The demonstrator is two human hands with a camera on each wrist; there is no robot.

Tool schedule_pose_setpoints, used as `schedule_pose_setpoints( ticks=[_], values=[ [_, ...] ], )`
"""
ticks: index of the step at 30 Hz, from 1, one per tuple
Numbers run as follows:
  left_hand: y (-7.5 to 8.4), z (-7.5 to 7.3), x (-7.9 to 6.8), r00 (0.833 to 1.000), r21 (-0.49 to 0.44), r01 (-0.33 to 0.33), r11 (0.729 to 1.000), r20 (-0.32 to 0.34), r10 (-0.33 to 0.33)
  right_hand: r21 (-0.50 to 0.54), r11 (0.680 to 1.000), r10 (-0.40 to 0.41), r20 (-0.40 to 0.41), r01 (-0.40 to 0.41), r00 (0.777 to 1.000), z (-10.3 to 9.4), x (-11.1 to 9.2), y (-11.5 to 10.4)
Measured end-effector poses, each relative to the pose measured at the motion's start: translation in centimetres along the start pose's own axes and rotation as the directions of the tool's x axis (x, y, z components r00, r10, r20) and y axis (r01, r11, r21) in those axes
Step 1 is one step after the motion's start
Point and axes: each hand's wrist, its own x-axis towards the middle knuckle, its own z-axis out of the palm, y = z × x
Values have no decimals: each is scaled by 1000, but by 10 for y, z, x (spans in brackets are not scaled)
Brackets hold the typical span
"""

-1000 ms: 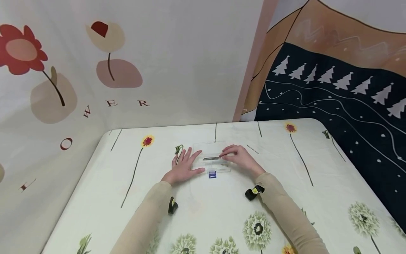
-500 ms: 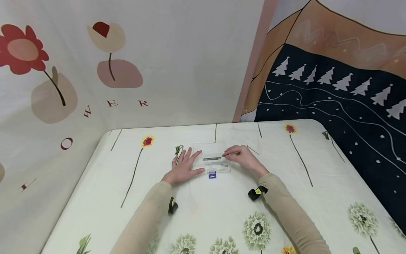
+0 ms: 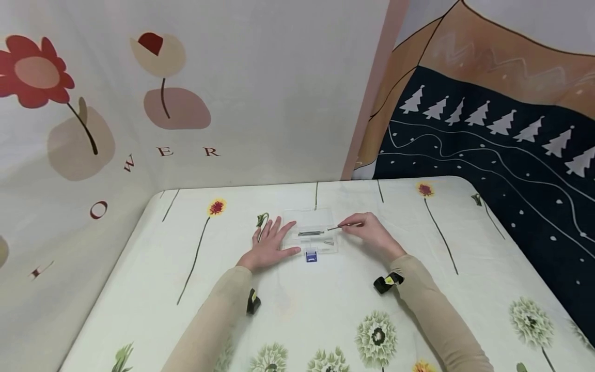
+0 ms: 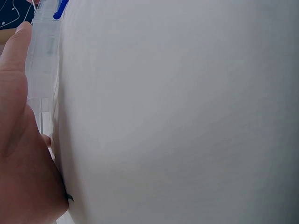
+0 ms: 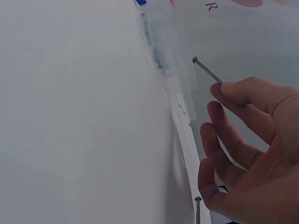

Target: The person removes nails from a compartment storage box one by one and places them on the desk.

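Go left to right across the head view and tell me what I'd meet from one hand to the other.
Left hand, metal pins in the clear box, a single pinched metal pin, right hand. I've skipped the blue clasp, directly nearer than those metal pins.

floral tablecloth beside dark tree-patterned fabric

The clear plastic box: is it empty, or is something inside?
Not empty: in the head view, slender metal pieces lie inside the clear plastic box, too small to count exactly.
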Motion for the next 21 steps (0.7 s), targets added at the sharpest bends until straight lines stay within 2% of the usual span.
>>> schedule_pose_setpoints(
  ticks=[6,12,21],
  values=[
    [-1,1,0,1000,-4,-3,1000,10,3,-45,999,-5,-7,5,1000,-8,-9,5],
    [-2,2,0,1000,-3,-10,1000,0,10,-31,1000,-1,-17,1,1000,-16,-15,9],
    [-4,2,2,1000,3,-10,1000,-1,10,-30,998,55,-42,-56,998,-33,-21,16]
  ],
)
